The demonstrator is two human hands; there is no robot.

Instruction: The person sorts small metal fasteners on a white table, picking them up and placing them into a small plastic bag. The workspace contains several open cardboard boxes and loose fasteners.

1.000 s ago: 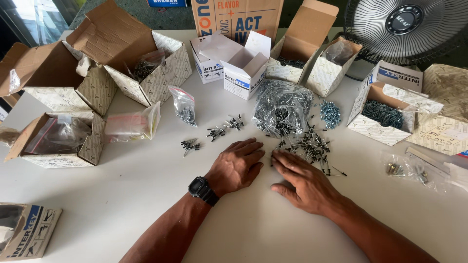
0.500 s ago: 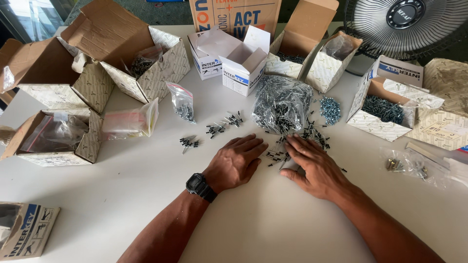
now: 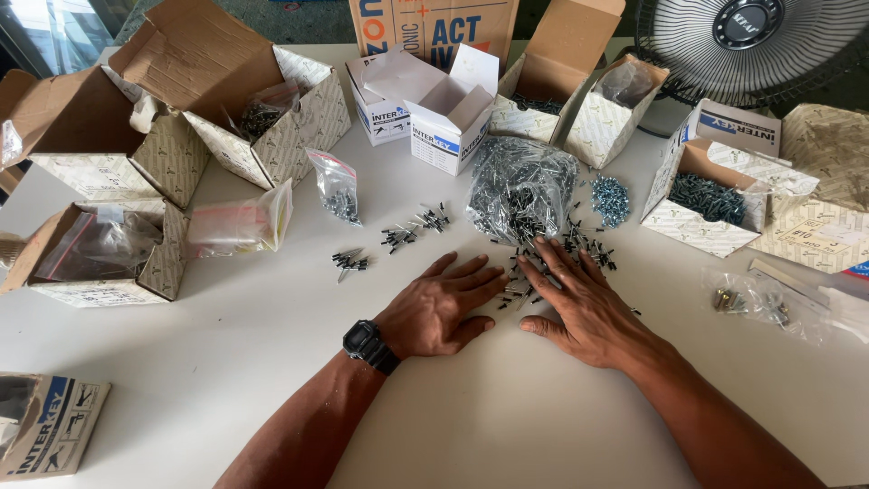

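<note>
left hand [image 3: 441, 306] flat on the white bench [image 3: 507, 407], palm down, fingers spread and angled toward the right; nothing clamped in it, black digital watch [image 3: 370, 345] strapped at the wrist. right hand [image 3: 579, 303] likewise open and flat, fingers [image 3: 550, 263] fanned out over the loose rivets [image 3: 552, 263], pressing on the near edge of the scatter as if to corral them; nothing pinched. hands close together, fingertips almost meeting, loose rivets lying between and under them.

thin, dark-shanked, pin-like pieces with pale heads, strewn every way. just beyond, spilling from a crinkled clear bag of rivets [image 3: 520, 186], glossy and full. to the left, three small sorted clusters [image 3: 398, 237] set apart on bare bench, seemingly counted lots. beside the bag, a little heap of bright screws [image 3: 611, 199].

farther out, a ring of open cardboard boxes [image 3: 272, 118], matt, patterned, flaps up for easy reach; one box of dark screws [image 3: 711, 204] at right. small zip bags [image 3: 337, 188] lying limp at left. wire-grilled fan [image 3: 751, 41] at far right corner.
</note>
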